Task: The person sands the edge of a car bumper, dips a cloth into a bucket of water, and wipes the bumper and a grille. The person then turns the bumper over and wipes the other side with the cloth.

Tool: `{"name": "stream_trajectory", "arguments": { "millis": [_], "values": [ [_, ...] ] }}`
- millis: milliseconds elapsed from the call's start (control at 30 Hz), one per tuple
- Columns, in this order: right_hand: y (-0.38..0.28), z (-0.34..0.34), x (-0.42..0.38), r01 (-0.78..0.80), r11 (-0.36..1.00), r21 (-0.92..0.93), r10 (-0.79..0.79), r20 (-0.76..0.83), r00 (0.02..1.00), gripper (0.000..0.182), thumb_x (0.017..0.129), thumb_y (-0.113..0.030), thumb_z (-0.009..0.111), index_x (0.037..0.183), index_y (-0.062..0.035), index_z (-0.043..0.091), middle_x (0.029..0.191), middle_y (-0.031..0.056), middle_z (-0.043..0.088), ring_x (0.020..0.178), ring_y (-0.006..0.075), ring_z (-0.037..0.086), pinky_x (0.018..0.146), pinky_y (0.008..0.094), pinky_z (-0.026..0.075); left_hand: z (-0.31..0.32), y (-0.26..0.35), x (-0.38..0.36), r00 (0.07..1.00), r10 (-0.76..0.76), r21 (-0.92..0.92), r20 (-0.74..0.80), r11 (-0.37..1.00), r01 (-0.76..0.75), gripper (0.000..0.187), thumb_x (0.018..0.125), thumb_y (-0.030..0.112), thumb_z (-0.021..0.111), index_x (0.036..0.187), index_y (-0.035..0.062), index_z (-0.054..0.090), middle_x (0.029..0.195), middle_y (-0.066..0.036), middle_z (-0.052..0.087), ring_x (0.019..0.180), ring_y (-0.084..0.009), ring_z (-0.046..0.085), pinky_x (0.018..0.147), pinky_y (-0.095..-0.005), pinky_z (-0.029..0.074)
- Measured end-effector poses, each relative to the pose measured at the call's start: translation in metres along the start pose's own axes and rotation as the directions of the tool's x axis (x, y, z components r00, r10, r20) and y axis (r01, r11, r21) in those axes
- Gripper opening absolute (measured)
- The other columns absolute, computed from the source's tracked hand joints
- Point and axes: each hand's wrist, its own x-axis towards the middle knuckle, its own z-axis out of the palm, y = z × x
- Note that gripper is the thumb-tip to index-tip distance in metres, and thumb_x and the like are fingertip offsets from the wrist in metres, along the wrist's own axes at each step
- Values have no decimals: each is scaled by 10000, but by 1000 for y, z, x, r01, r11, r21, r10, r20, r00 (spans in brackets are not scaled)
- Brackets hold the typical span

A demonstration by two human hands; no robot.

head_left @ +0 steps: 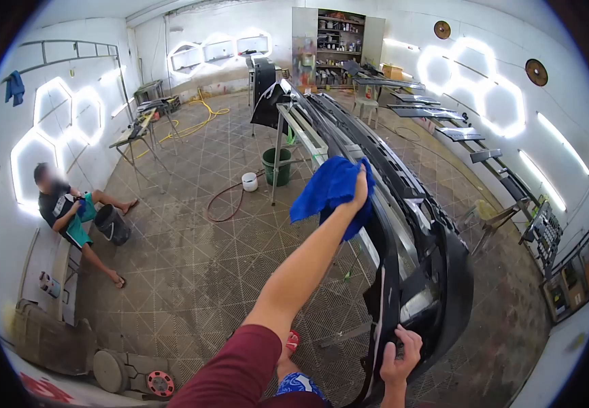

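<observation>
A long black car bumper (pixel 454 285) lies along a metal stand (pixel 301 129), reaching from my right side toward the back of the room. My left hand (pixel 360 190) is stretched forward, closed on a bright blue cloth (pixel 325 190). Part of the cloth hangs to the left, and part lies against the bumper's near edge. Closer to my body, my right hand (pixel 402 353) has its fingers curled on the bumper's lower near part, the thumb on the left.
A seated person (pixel 63 204) is at the left beside a black bucket (pixel 112 224). A green bucket (pixel 277 166), white tub (pixel 249 181) and dark red hose (pixel 225 217) are on the floor. Black parts (pixel 437 112) rest on stands at the right. A yellow hose (pixel 199 112) lies farther back.
</observation>
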Motion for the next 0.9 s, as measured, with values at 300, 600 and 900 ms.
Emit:
{"name": "stream_trajectory", "arguments": {
  "millis": [300, 600, 900],
  "values": [
    [-7, 50, 91, -242, 970, 22, 243, -154, 958, 197, 909, -136, 626, 1022, 18, 678, 779, 121, 560, 773, 323, 520, 737, 434, 427, 4, -172, 2, 585, -361, 272, 727, 932, 238, 647, 1082, 469, 340, 1434, -40, 528, 1470, -360, 498, 1339, -516, 498, 1160, -507, 366],
    [-28, 55, 153, -134, 981, -141, 111, -155, 982, 189, 972, -70, 507, 985, 29, 667, 729, 109, 616, 729, 257, 557, 661, 378, 443, 15, -246, -27, 787, -466, -791, 405, 252, 557, 532, 1127, 391, 342, 1350, -25, 586, 1262, -136, 687, 1151, -304, 635, 1049, -432, 482],
    [-59, 86, 176, -150, 928, -340, 95, -172, 980, 153, 947, -23, 549, 1008, 47, 670, 783, 125, 618, 739, 293, 555, 688, 409, 455, -14, -171, 6, 638, 170, 216, 751, 850, -481, 567, 997, 162, 608, 1492, -66, 451, 1454, -178, 584, 1328, -351, 569, 1173, -494, 403]
  ]
}}
